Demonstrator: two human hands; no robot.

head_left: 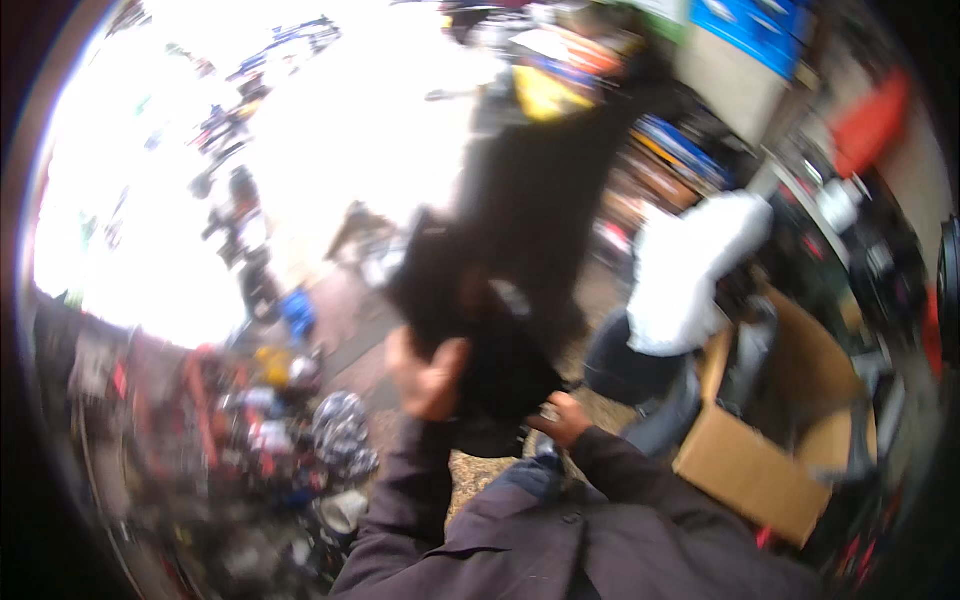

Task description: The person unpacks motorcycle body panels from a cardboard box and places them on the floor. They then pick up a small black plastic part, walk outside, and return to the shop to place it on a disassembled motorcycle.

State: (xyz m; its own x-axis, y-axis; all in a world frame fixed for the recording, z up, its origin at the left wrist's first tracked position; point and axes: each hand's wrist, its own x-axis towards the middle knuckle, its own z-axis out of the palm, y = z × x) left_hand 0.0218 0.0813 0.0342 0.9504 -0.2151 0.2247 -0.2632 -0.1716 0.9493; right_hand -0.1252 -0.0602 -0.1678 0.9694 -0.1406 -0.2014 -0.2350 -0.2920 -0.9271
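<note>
Head view: motion-blurred; I log outlines only, surface detail is mostly lost.
Black object (500,375): between the hands, in front of the dark jacket (530,545); I cannot name its kind. Its far end merges with a dark brown shape (545,190), so I cannot tell where one stops.
Left hand (430,377): at the object's left edge, thumb parted from fingers; contact likely, grip I cannot tell.
Right hand (563,418): fingers curled closed on the object's lower right edge.
Weight: moderate, I judge, from bulk alone; two hands suit it.
Stiffness: outline shows no clear sag; I estimate a firm body, softness of any covering unknown.
Slip: one pale glint near the middle; smooth patches may slide, so I would favour edges over the face.
Fragility: low by estimate; no delicate part resolves.
Hold points: opposite side edges, near end, palms facing inward.
Clearance: open cardboard box (750,470) and white bag (690,270) to the right; I would mind both when turning it.
</note>
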